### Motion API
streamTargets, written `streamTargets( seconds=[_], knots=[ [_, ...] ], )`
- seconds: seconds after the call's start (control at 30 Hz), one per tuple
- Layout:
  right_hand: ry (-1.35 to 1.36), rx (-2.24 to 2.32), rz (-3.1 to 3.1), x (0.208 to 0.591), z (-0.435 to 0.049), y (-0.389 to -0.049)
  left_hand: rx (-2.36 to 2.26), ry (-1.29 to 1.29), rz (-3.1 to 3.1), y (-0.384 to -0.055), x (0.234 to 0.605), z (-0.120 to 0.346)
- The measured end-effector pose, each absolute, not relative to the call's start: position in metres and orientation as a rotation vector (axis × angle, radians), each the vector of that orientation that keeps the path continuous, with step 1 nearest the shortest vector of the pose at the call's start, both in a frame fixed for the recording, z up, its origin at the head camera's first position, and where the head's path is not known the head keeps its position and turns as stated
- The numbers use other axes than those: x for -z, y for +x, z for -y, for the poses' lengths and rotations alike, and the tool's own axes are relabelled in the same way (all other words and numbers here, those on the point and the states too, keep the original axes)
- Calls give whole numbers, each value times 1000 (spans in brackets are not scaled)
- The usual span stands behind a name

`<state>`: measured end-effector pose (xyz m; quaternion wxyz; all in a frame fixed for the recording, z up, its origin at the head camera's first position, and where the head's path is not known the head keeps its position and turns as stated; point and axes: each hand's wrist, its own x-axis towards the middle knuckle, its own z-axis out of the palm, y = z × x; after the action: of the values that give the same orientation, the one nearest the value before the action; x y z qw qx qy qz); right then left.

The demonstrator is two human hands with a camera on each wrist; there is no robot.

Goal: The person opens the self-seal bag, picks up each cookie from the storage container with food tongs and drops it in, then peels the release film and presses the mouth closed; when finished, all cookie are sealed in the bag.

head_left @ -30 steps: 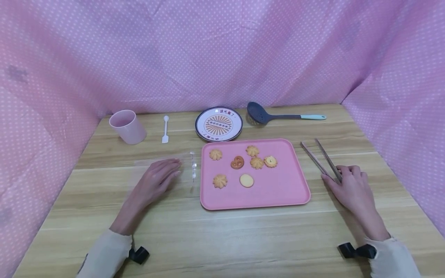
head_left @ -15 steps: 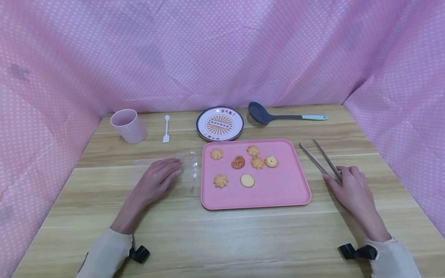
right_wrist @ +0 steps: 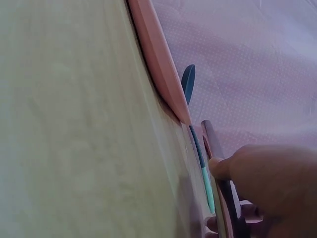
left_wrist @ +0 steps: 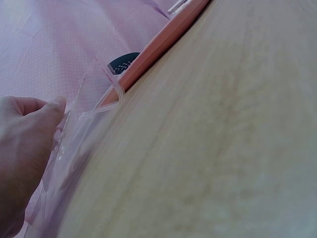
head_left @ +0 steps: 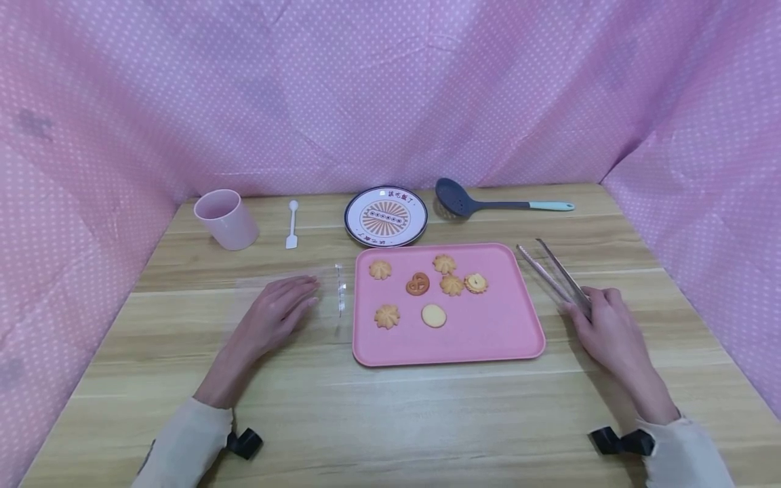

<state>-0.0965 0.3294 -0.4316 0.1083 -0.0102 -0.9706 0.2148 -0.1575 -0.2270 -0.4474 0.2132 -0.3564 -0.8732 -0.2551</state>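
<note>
Fingers of the left hand (head_left: 268, 315) lie close together over the clear bag (head_left: 327, 301) in the head view; I cannot tell if they pinch it. Maybe the hand sits there so the bag won't slide. The right hand (head_left: 610, 335) holds the tongs (head_left: 563, 273), their two tips apart, maybe because the grip is loose. They lie just right of the pink tray (head_left: 488, 339), perhaps to be near the cookies (head_left: 434, 316). I count seven cookies: four like flowers, one twisty, one oval, one frilly. One cup (head_left: 234, 227), one plate (head_left: 386, 217), one little white spoon (head_left: 292, 227) and one slotted spoon (head_left: 457, 198) are at the back, perhaps to leave room.

In the left wrist view, the one bag's mouth stands up near the thumb.

In the right wrist view, the thumb presses the one pair of tongs, with the tray's edge beyond
</note>
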Motion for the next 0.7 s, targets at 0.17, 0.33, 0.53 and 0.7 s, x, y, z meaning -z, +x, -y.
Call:
streamTargets(
  seconds=[0.17, 0.33, 0.53, 0.7],
  knots=[
    [20, -660, 2845, 427, -320, -96, 708, -980, 2438, -157, 446, 227],
    [68, -683, 2826, 423, -312, -96, 707, -977, 2449, -156, 446, 227],
    [159, -663, 2786, 419, -300, -98, 709, -977, 2445, -156, 445, 227],
    [237, -642, 2774, 415, -289, -100, 713, -970, 2455, -155, 445, 227]
  ],
)
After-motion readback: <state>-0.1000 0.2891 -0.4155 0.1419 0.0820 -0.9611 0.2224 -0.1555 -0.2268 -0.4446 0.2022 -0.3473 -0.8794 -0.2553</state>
